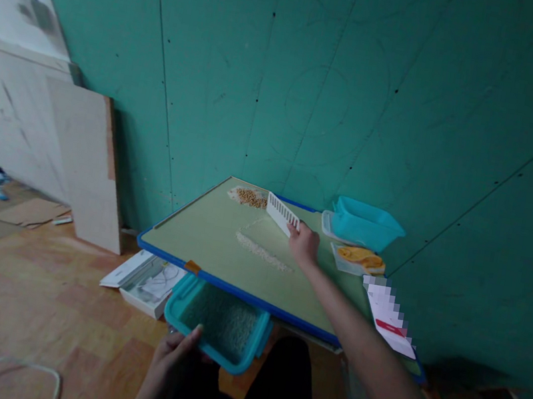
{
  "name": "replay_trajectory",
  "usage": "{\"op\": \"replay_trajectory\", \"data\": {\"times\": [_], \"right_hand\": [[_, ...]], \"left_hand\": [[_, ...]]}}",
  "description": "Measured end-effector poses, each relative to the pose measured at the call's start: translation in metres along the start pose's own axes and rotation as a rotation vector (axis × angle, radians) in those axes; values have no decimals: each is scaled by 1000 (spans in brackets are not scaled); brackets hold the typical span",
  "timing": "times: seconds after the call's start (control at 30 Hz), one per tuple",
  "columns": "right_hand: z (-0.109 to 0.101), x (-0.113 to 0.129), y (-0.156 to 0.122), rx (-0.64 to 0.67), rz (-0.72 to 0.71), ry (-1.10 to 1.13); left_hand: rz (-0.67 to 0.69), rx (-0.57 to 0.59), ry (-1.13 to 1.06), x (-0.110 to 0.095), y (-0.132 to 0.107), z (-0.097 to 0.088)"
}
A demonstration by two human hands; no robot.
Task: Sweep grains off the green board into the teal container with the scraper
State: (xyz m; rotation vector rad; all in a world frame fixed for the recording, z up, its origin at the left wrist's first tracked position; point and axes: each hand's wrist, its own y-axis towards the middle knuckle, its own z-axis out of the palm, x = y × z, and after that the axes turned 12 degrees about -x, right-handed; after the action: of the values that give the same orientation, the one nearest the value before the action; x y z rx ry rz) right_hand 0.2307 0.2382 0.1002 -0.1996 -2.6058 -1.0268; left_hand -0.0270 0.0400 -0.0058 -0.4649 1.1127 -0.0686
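Note:
My left hand (174,350) grips the near left rim of a teal plastic container (241,361), its thumb over the edge. Small pale grains (220,317) cover the inside of that container, which sits just below the table's front edge. Out over the table, my right hand (303,242) is closed on the near end of a white slotted plastic strip (282,213). The strip stands on edge, its far end beside a pile of tan beans (250,198) with paler grains around it. A line of white grains (263,253) lies on the tabletop nearer to me.
The blue-edged table (179,240) stands against a green wall (285,81). On its right are a turquoise bin (367,226), a clear tray holding a yellow cloth (363,259) and a white sheet (387,313). An open white box (147,282) lies on the floor, left of the container.

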Motion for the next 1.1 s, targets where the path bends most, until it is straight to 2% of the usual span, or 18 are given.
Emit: {"op": "replay_trajectory", "data": {"times": [0.3, 0.57, 0.83, 1.0, 1.1], "right_hand": [[9, 2, 6, 30, -85, 14], [14, 6, 9, 22, -83, -4], [8, 15, 1, 53, -137, 63], [15, 10, 7, 5, -138, 100], [19, 7, 8, 20, -140, 108]], "left_hand": [[4, 15, -56, 7, 2, 0], [-23, 27, -73, 3, 0, 0], [2, 20, -40, -1, -3, 2], [-9, 43, -32, -1, -2, 0], [-16, 38, -44, 1, -1, -1]]}}
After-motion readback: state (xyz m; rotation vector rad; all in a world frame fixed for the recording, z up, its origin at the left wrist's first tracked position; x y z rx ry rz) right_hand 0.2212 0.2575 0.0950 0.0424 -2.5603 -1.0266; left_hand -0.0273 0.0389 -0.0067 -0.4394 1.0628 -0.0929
